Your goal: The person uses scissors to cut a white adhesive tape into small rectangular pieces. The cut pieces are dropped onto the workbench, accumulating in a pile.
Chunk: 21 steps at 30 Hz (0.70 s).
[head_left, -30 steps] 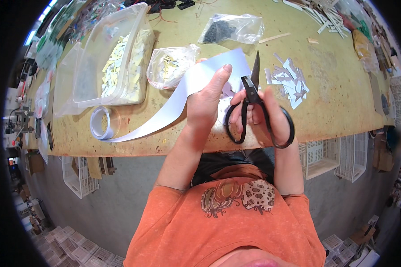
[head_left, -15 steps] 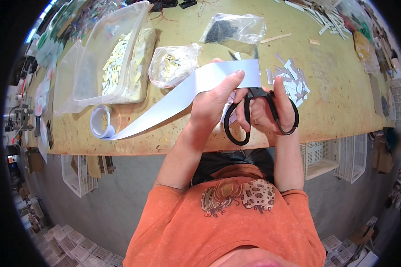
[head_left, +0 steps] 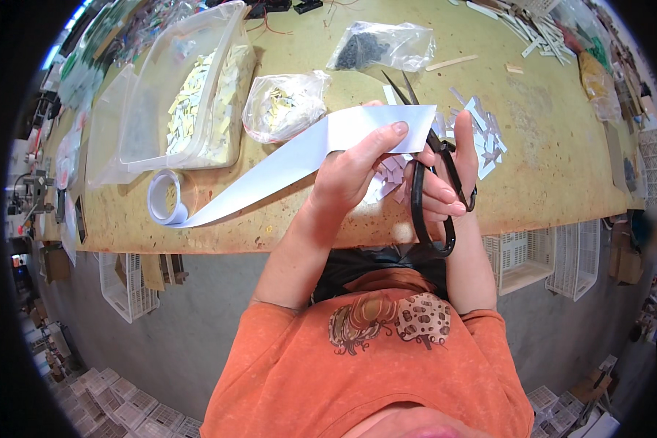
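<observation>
My left hand (head_left: 358,164) pinches the free end of a wide white strip (head_left: 270,172), thumb on top and fingers beneath. The strip runs down left to its roll (head_left: 166,198), which stands on its edge near the table's front. In my right hand (head_left: 445,193) are black-handled scissors (head_left: 425,212), fingers through the handle loops and thumb stretched up. The blades point away to the upper left, slightly apart, passing by the strip's end; part of them is hidden behind it. Under my hands lie small lilac cut pieces (head_left: 393,174), and more white and grey cut pieces (head_left: 482,135) to the right.
A clear plastic bin (head_left: 190,164) of yellow and white pieces stands at the left, beside an open bag (head_left: 285,109) of similar bits. A bag of black parts (head_left: 379,47) lies at the back. White sticks (head_left: 533,33) are heaped far right. Crates (head_left: 522,259) sit below the table's front edge.
The scissors have turned in my right hand; their handles and blades are closer together. The strip's end has shifted slightly right and tilted, and the lilac pieces are more exposed.
</observation>
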Tool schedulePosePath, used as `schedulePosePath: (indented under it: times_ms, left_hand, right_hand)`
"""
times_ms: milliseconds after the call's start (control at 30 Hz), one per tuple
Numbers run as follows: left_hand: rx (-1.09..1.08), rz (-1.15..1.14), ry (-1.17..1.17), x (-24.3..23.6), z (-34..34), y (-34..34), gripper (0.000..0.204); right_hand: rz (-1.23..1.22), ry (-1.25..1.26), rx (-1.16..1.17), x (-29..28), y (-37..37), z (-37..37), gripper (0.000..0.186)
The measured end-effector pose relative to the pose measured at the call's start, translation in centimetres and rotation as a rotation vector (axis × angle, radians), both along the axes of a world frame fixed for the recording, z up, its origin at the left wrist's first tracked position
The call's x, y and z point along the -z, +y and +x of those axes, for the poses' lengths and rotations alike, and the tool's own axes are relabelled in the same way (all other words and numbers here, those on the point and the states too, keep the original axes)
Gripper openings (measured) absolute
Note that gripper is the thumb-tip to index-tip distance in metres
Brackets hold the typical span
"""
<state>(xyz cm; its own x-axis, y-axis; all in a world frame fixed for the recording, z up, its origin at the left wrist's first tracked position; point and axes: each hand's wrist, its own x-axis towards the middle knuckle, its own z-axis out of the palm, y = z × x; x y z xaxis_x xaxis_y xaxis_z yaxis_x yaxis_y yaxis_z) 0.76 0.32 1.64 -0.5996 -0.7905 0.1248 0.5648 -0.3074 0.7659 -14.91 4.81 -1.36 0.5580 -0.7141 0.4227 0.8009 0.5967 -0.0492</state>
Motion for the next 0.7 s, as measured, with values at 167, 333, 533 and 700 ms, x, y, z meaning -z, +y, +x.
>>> schedulePosePath:
  times_ms: [167,333,533,700]
  left_hand:
    - [0.062,0.026,0.005,0.1,0.1,-0.3,0.019]
    - [-0.297,0.016,-0.013,1.5,-0.7,-0.5,0.016]
    - [-0.461,0.036,-0.116,1.4,-0.9,-0.1,0.014]
    - [-0.445,-0.052,-0.177,1.7,-0.8,-0.4,0.006]
  right_hand:
    - [-0.028,0.005,0.021,-0.1,0.0,-0.3,0.084]
    - [-0.016,0.335,0.359,-1.8,1.6,-1.6,0.090]
    - [-0.064,1.788,0.862,-4.1,4.6,1.2,0.057]
    - [-0.199,2.051,0.948,-2.9,4.9,2.0,0.055]
